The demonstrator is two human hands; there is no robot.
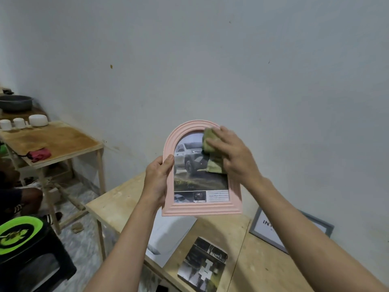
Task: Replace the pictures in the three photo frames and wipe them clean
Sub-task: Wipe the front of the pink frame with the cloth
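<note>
A pink arched photo frame is held upright in front of the wall, above the wooden table. It shows a picture of a grey off-road car. My left hand grips the frame's left edge, thumb on the front. My right hand presses a green cloth against the glass at the upper right. A dark loose picture lies on the table below. A grey frame with white matting lies at the right, partly behind my right forearm.
White sheets lie on the table under the pink frame. At the left stands a second wooden table with white jars, a red cloth and a dark pan. A black stool with a green top and a seated person's legs are at the lower left.
</note>
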